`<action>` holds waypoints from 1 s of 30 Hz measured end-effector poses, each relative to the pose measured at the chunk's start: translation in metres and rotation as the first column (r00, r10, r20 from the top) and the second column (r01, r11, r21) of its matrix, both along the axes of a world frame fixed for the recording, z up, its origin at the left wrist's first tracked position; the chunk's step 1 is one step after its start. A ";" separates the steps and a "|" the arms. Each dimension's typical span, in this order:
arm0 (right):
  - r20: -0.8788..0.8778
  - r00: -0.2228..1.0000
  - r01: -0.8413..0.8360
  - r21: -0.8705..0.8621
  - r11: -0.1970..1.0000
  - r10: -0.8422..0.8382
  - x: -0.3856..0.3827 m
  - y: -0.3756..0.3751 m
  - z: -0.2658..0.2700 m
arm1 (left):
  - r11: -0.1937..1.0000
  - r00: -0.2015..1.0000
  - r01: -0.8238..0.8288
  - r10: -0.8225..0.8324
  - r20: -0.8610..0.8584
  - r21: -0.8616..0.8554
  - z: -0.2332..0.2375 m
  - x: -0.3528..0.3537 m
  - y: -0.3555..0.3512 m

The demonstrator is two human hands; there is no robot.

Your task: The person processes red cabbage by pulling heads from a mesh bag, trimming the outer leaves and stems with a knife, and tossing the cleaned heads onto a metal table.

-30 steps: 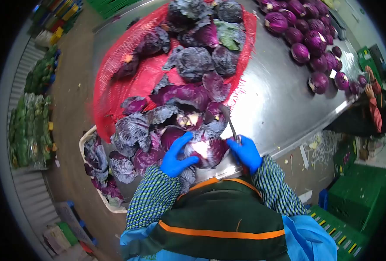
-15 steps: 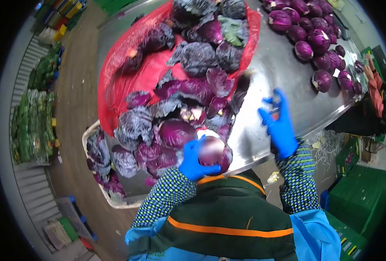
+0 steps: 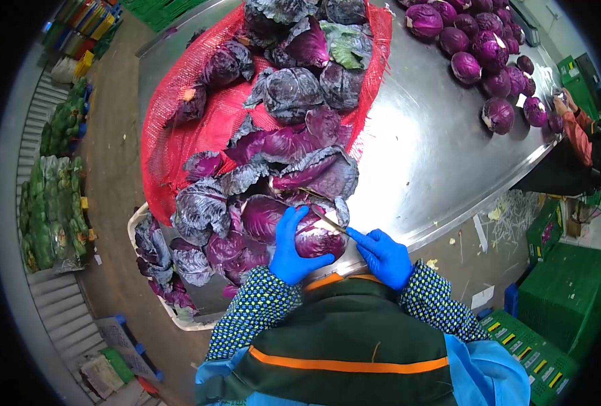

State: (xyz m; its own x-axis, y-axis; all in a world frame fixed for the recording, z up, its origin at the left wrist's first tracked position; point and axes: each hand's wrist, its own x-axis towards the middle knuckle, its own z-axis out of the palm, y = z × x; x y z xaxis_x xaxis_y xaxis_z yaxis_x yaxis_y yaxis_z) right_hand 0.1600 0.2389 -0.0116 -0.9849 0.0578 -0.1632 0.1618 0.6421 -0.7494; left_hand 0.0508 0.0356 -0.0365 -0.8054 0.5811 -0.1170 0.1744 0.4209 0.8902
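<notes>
My left hand [image 3: 292,252], in a blue glove, is curled around the near-left side of a red cabbage [image 3: 322,243] at the table's near edge. In my blue-gloved right hand [image 3: 384,258] is a knife [image 3: 329,220], its blade lying across the top of that cabbage by a pale patch. Just beyond the blade, a large loose cabbage leaf [image 3: 327,174] rests on the pile. More dark outer leaves and another purple head [image 3: 265,218] lie to the left of my hands. Part of the held cabbage is hidden by my left fingers.
A red mesh bag [image 3: 172,145] with untrimmed cabbages [image 3: 292,93] spreads over the metal table [image 3: 409,145]. Peeled cabbages [image 3: 490,51] are grouped at the far right. A white-rimmed tub [image 3: 191,326] with leaves stands at left. Another person's sleeve [image 3: 576,139] shows at right.
My right hand has come left and inward from over the table, bringing the knife onto the cabbage. A large leaf now lies at the pile's right side. My left hand stays at the cabbage.
</notes>
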 end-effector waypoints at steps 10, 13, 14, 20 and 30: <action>-0.041 0.998 0.048 0.059 0.997 -0.046 -0.014 -0.003 -0.005 | 0.997 0.998 -0.024 0.020 -0.055 -0.071 0.006 0.007 0.005; -0.042 0.999 -0.009 0.062 0.998 0.012 -0.009 0.001 -0.006 | 0.998 0.999 -0.042 0.040 -0.032 -0.056 0.002 0.006 0.006; -0.030 0.999 0.019 0.047 0.999 -0.017 -0.010 -0.001 -0.004 | 0.997 0.998 -0.051 0.049 -0.033 -0.052 0.000 0.006 0.006; 0.037 0.982 0.182 0.093 0.979 -0.186 -0.024 0.000 -0.031 | 0.997 0.993 -0.024 0.015 -0.121 -0.075 0.004 0.014 0.013; 0.558 0.819 0.502 -0.588 0.635 -0.131 -0.083 0.004 -0.010 | 0.910 0.864 -0.222 0.016 0.504 0.350 0.025 -0.002 -0.036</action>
State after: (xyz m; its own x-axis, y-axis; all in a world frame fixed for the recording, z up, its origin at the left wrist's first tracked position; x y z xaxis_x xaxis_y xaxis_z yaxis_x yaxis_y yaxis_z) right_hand 0.0766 0.2430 -0.0215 -0.7328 0.0411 -0.6792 0.6625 -0.1846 -0.7260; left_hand 0.0489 -0.0002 -0.0114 -0.7715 0.5639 -0.2946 -0.3458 0.0172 0.9382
